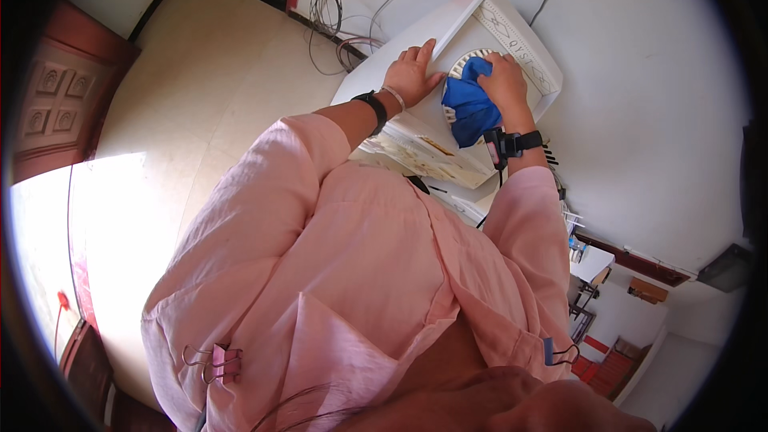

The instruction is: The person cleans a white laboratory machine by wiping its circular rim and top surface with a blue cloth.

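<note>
In my right hand [507,81] a bunched blue cloth [471,102] is gripped, its lower part hanging loose. The cloth lies over a round white object with a slatted rim [471,60], covering most of it. That round object sits on the top of a white cabinet [447,63] with a raised, patterned back edge. My left hand [411,78] rests at the near left edge of the cabinet top, thumb spread from the fingers, holding nothing. A black strap with a small device [503,147] is on my right wrist.
Loops of cable [326,9] hang beside the wall [636,72] left of the cabinet. Below the top is a glossy patterned cabinet front [435,153]. Tiled floor [198,72] extends left toward a reddish door [57,96]. A white table [591,264] stands at the right.
</note>
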Motion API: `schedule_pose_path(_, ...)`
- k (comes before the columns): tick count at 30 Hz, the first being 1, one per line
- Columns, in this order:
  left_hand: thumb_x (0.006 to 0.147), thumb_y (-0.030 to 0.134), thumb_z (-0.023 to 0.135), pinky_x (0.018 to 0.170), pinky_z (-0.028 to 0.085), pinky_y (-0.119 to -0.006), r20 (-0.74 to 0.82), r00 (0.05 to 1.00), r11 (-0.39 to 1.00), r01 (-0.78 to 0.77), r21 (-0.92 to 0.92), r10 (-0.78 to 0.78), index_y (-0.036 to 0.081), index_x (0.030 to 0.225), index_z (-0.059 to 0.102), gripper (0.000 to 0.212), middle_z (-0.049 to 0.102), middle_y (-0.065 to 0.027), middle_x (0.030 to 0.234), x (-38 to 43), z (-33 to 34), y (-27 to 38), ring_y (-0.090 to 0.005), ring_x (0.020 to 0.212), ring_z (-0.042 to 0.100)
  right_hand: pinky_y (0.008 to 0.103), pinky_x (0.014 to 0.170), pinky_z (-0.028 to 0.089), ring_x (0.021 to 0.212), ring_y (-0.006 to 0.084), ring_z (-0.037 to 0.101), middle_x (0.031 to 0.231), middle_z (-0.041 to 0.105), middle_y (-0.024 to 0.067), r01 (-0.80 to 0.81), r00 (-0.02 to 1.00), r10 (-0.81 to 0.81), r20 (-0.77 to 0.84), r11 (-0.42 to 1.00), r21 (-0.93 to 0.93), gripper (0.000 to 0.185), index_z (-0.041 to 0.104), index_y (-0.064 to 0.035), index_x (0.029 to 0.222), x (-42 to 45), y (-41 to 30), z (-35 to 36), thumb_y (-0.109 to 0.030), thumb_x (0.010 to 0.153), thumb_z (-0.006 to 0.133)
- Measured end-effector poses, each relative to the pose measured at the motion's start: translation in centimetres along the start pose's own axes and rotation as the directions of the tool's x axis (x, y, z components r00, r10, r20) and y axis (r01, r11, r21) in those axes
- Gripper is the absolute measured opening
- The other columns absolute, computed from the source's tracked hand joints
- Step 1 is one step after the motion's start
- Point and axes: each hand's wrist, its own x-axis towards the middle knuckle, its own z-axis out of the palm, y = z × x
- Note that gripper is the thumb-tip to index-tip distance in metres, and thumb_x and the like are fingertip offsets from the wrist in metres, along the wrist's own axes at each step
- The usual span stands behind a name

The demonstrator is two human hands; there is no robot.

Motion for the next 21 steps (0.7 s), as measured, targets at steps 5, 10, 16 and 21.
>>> schedule_pose_path(5,0.08,0.035,0.061,0.083,0.044,-0.04,-0.019,1.0,1.0,-0.024,0.006,0.024,0.008,0.134,0.027,0.069,0.051,-0.0206,0.11,0.0,0.0,-0.3,-0.0359,0.1,0.051,0.0409,0.077,0.047,0.092,0.033,0.057,0.097,0.059,0.0137,0.058,0.998,-0.061,0.02,0.992,0.108,0.034,0.06,-0.011,0.101,-1.4,4.2,-1.7,-0.014,0.067,0.062)
schedule_pose_path(10,0.08,0.034,0.06,0.084,0.044,-0.04,-0.012,1.0,1.0,-0.027,-0.008,0.027,0.008,0.134,0.027,0.069,0.051,-0.0212,0.11,-0.2,-0.1,-0.2,-0.0365,0.101,0.05,0.0401,0.07,0.047,0.078,0.0347,0.06,0.08,0.062,0.0168,-0.141,0.984,0.135,0.116,0.989,0.042,0.023,0.062,-0.007,0.091,-5.6,10.5,-0.1,-0.012,0.069,0.06)
schedule_pose_path(16,0.08,0.034,0.06,0.084,0.044,-0.04,0.018,1.0,1.0,-0.007,-0.001,0.007,0.008,0.135,0.026,0.07,0.05,-0.021,0.11,0.0,-0.1,-0.1,-0.0359,0.102,0.049,0.0348,0.063,0.045,0.066,0.0286,0.059,0.072,0.06,0.0156,-0.182,0.963,0.24,-0.122,0.913,0.364,0.021,0.06,-0.0017,0.084,-7.3,9.4,1.2,-0.018,0.071,0.064)
schedule_pose_path(21,0.08,0.034,0.061,0.085,0.044,-0.04,-0.007,1.0,1.0,-0.018,-0.005,0.018,0.008,0.134,0.026,0.069,0.05,-0.0208,0.11,0.0,0.0,-0.1,-0.0356,0.103,0.049,0.0367,0.065,0.045,0.073,0.0295,0.057,0.08,0.06,0.0146,-0.04,0.916,0.22,-0.334,0.882,0.469,0.023,0.06,-0.0016,0.082,-4.1,7.5,-0.4,-0.017,0.066,0.068)
